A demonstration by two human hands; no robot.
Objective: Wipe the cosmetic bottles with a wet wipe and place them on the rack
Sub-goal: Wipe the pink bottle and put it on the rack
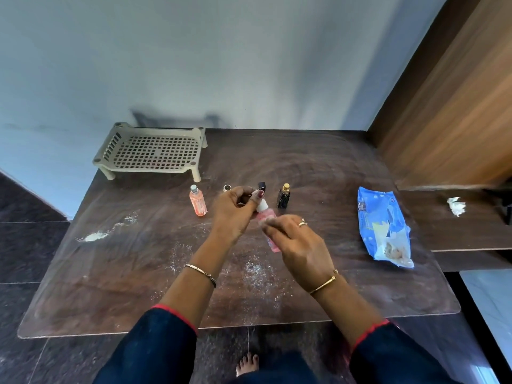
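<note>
Both hands are meeting over the middle of the table (138, 273). The left hand (234, 212) is pinching the white top of the pink bottle (268, 214). The right hand (300, 246), blurry, is curling round its lower part. Just behind, an orange bottle (198, 201), a tiny bottle (227, 187), a dark bottle (262, 185) half hiding behind the thumb, and a black bottle (283, 197) are standing. A blue wipe pack (383, 225) is lying at the right. The rack (152, 152) is sitting farthest back, upper left.
</note>
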